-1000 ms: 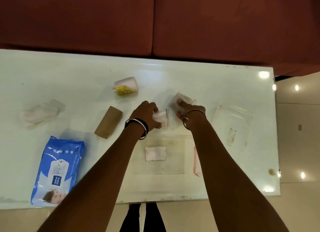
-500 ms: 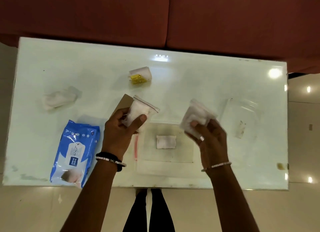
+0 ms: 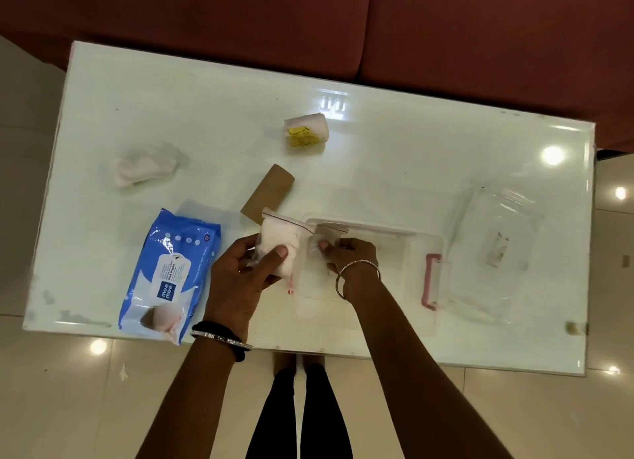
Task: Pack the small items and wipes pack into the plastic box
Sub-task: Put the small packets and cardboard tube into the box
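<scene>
- The left hand (image 3: pixel 240 273) pinches a zip bag (image 3: pixel 283 244) with white content, at frame centre.
- The right hand (image 3: pixel 346 257) presses a second bag (image 3: pixel 320 244) into the clear plastic box (image 3: pixel 425 242).
- The blue wipes pack (image 3: pixel 168 276) lies lower left on the surface (image 3: pixel 411 156).

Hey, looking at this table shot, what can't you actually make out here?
- Head view: what the right hand presses into the plastic box is covered by the hand and a clear bag.
- Head view: contents of the zip bag in the left hand are a pale blur.
- Head view: small print on the wipes pack is too small to read.
- Head view: the mark on the clear lid is unclear.
</scene>
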